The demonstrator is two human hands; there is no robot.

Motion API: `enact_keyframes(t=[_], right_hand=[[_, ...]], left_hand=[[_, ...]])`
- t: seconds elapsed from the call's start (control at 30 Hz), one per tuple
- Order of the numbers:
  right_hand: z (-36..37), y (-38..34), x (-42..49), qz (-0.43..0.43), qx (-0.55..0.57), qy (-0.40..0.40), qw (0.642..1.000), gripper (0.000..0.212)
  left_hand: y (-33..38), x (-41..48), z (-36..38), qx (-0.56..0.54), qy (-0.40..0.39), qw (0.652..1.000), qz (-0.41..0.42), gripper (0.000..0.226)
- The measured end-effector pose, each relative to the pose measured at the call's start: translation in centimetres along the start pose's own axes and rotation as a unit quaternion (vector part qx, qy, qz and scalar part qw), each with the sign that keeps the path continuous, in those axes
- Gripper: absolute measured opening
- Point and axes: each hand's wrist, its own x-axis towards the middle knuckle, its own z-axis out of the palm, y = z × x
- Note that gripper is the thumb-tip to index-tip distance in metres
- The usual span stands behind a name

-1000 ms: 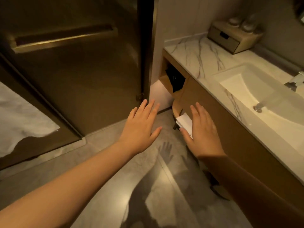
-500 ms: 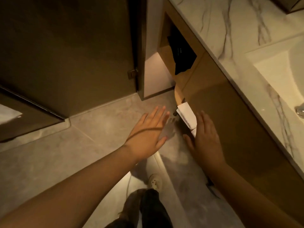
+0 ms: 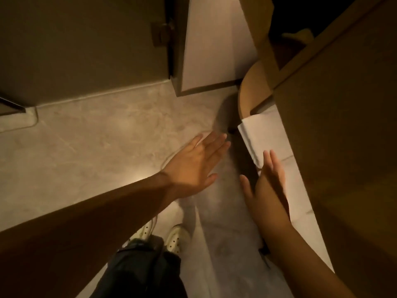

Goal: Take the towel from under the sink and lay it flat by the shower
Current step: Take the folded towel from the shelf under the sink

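Towel (image 3: pixel 266 134) lies folded lengthwise along vanity (image 3: pixel 335 147).

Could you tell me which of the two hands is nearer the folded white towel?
The right hand: its fingertips overlap the towel under the vanity. The left hand is open over the bare floor, apart from it.

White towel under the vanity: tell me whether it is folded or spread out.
Folded. The white towel shows a neat doubled edge and sits as a compact stack on the low shelf; the right hand reaches its near end.
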Motion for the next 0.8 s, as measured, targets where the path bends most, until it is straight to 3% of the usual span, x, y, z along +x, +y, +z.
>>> enact_keyframes(t=[0.1, 0.3, 0.53, 0.8], right_hand=[[3.9, 2.9, 3.1, 0.009, -0.059, 0.014, 0.998, 0.079], [10.2, 8.4, 7.9, 0.054, -0.078, 0.061, 0.994, 0.076], [14.5, 12.9, 11.0, 0.06, -0.09, 0.086, 0.99, 0.081], [16.6, 14.4, 12.7, 0.042, -0.181, 0.103, 0.977, 0.092]], left_hand=[[-0.9, 3.3, 5.1, 0.057, 0.012, 0.998, 0.012, 0.076], [-1.9, 9.7, 12.6, 0.01, 0.014, 0.998, 0.054, 0.075], [-1.7, 15.9, 19.0, 0.029, 0.0, 0.996, 0.083, 0.08], [-0.7, 20.7, 21.6, 0.011, 0.112, 0.989, 0.097, 0.087]])
